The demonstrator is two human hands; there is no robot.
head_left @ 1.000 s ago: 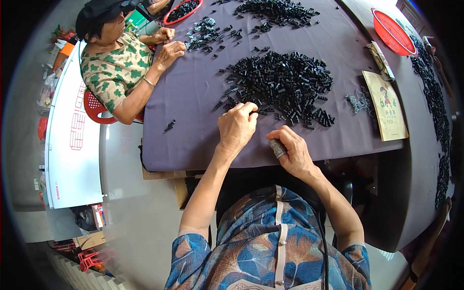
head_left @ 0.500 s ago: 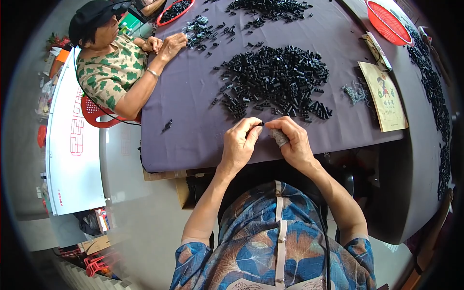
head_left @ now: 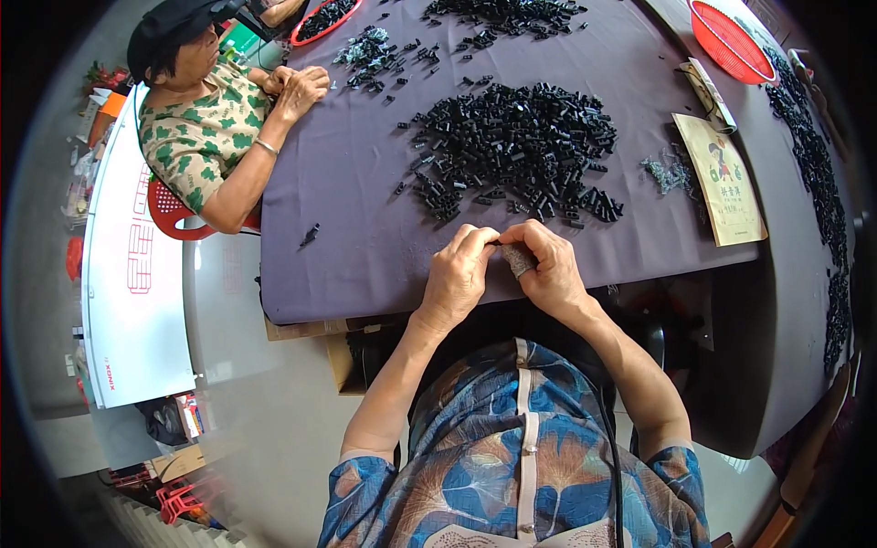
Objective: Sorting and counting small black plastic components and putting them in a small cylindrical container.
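My left hand (head_left: 456,277) pinches a small black plastic piece (head_left: 495,243), mostly covered by the fingertips, over the table's near edge. Against it my right hand (head_left: 555,269) is closed, thumb and forefinger meeting the left fingertips. Whatever the right fingers hold is hidden. A grey wrap (head_left: 519,260) surrounds one right finger. Just beyond both hands spreads a big heap of short black plastic pieces (head_left: 516,146). To its right lies a small pile of clear bits (head_left: 669,173).
At the left a co-worker's hands (head_left: 301,91) are together near a smaller pile (head_left: 370,57). Red baskets (head_left: 731,41) stand at the far right and far left. A yellowish paper booklet (head_left: 722,183) lies on the right. A few black pieces (head_left: 310,236) lie apart at left.
My right hand has moved left, so its fingertips now meet the left hand's at the black piece. The co-worker's hand has drawn back from the smaller pile.
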